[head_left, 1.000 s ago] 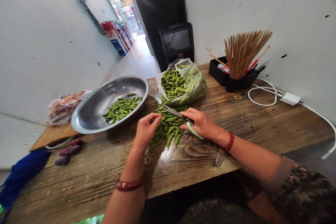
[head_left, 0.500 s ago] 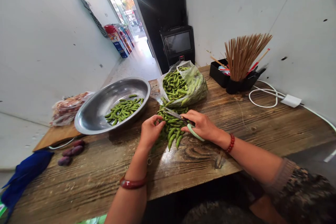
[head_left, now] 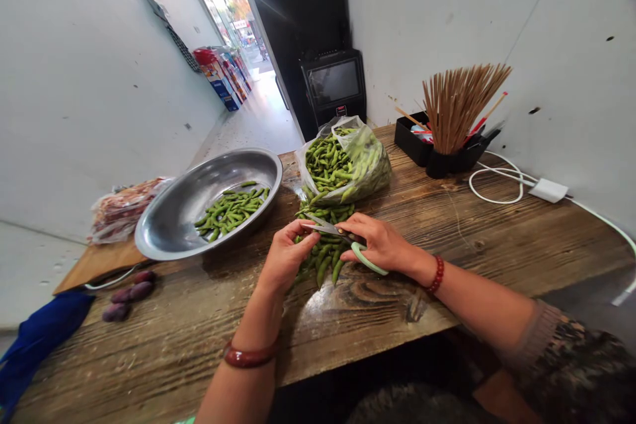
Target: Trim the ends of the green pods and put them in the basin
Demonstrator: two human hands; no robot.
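My right hand (head_left: 380, 244) is closed round the handles of scissors (head_left: 365, 257) with pale green grips. Their blades are parted and point left, reaching the fingertips of my left hand (head_left: 288, 253). Thumb and forefinger of that left hand are pinched together; what lies between them is hidden by the fingers. Under and behind both hands is a loose pile of green edamame pods (head_left: 325, 258) on the wooden table. Just beyond, a clear plastic bag (head_left: 375, 169) lies open, full of more pods. To the left, a wide steel basin (head_left: 169, 215) has edamame pods (head_left: 231, 212) in it.
A black holder (head_left: 412, 142) with bamboo skewers (head_left: 460, 106) stands at the back right, beside a white cable (head_left: 489, 195) and adapter (head_left: 549, 190). At left are several dark purple fruits (head_left: 134, 290), a blue cloth (head_left: 47, 328) and a bagged reddish bundle (head_left: 124, 209) on a board.
My left hand's fingertips have come up against the scissor blades. The blades have swung lower and spread apart. The view has shifted slightly.
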